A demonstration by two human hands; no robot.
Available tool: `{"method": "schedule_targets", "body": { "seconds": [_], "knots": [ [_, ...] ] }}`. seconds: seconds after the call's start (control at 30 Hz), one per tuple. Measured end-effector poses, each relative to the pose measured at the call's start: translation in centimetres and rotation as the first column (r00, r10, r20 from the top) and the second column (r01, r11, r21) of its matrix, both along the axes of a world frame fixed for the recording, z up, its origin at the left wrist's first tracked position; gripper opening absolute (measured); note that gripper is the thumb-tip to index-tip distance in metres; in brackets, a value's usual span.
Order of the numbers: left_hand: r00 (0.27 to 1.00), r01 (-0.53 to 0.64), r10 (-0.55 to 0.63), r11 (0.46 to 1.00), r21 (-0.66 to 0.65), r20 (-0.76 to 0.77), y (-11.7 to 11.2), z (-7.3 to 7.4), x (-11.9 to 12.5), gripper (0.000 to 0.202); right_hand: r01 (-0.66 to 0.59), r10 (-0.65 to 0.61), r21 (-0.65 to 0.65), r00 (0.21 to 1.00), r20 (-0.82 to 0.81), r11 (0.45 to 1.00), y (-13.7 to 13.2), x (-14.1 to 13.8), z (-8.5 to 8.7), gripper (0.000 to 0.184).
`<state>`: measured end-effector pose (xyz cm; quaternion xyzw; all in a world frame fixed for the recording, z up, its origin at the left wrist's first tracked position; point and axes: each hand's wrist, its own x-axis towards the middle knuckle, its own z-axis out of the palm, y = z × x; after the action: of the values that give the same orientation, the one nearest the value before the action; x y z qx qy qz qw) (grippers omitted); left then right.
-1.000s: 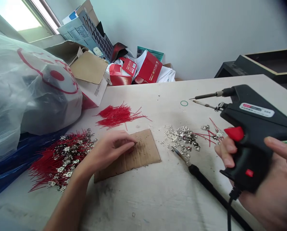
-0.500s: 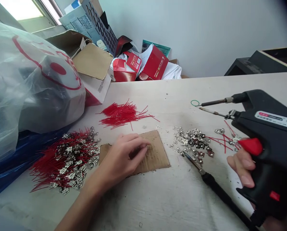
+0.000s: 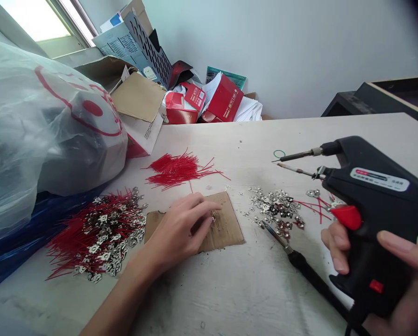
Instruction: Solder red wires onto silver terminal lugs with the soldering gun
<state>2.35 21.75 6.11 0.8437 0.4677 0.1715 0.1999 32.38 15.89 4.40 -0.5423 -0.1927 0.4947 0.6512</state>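
My left hand (image 3: 180,233) rests over a torn piece of brown cardboard (image 3: 228,228), its fingertips closed around a small metal terminal (image 3: 213,216). The thumb side hides part of the cardboard. My right hand (image 3: 336,247) grips a black soldering gun (image 3: 373,200) by its handle, with a finger on the red trigger. The gun's metal tips point left above the table. A soldering iron (image 3: 308,273) with a black handle lies below the gun, its thin tip near a heap of loose metal terminals (image 3: 273,207).
Loose red wires (image 3: 180,170) lie behind the cardboard. Left of it sits a heap of red wires with terminals attached (image 3: 100,235). A large plastic bag (image 3: 54,126) bulges on the left, and boxes and papers (image 3: 223,100) are piled behind the white table (image 3: 209,303).
My left hand has shifted right across the cardboard, and a small terminal now shows at its fingertips. The soldering gun stays in my right hand, and the whole view has swung slightly.
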Motion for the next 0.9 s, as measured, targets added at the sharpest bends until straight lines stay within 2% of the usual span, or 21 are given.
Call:
{"method": "schedule_targets", "body": {
  "seconds": [0.1, 0.43, 0.57, 0.73, 0.9],
  "knots": [
    [1.0, 0.022, -0.022, 0.999, 0.023, -0.018, 0.3, -0.3, 0.0, 0.027, -0.074, 0.081, -0.077, 0.992, 0.101, 0.994, -0.2, -0.1, 0.5, 0.024],
    [0.999, -0.011, 0.013, 0.998, 0.055, -0.041, 0.5, -0.1, -0.3, 0.015, -0.085, 0.095, -0.08, 0.988, 0.124, 0.993, -0.6, -0.8, 0.9, 0.024],
    [1.0, 0.002, -0.001, 0.999, 0.048, -0.024, 0.5, 0.2, -0.5, 0.015, -0.091, 0.089, 0.0, 0.984, 0.154, 0.996, -0.3, -0.9, 1.0, 0.022],
    [0.999, 0.045, -0.044, 0.998, 0.048, -0.012, 0.5, 0.3, -0.7, 0.025, -0.1, 0.108, -0.061, 0.985, 0.132, 0.993, -0.4, -1.2, 1.7, 0.025],
    [0.999, 0.036, -0.035, 0.998, 0.053, -0.033, 0.7, 0.2, -1.0, 0.019, -0.096, 0.102, -0.052, 0.987, 0.126, 0.994, -0.6, -1.1, 1.8, 0.027]
  ]
}}
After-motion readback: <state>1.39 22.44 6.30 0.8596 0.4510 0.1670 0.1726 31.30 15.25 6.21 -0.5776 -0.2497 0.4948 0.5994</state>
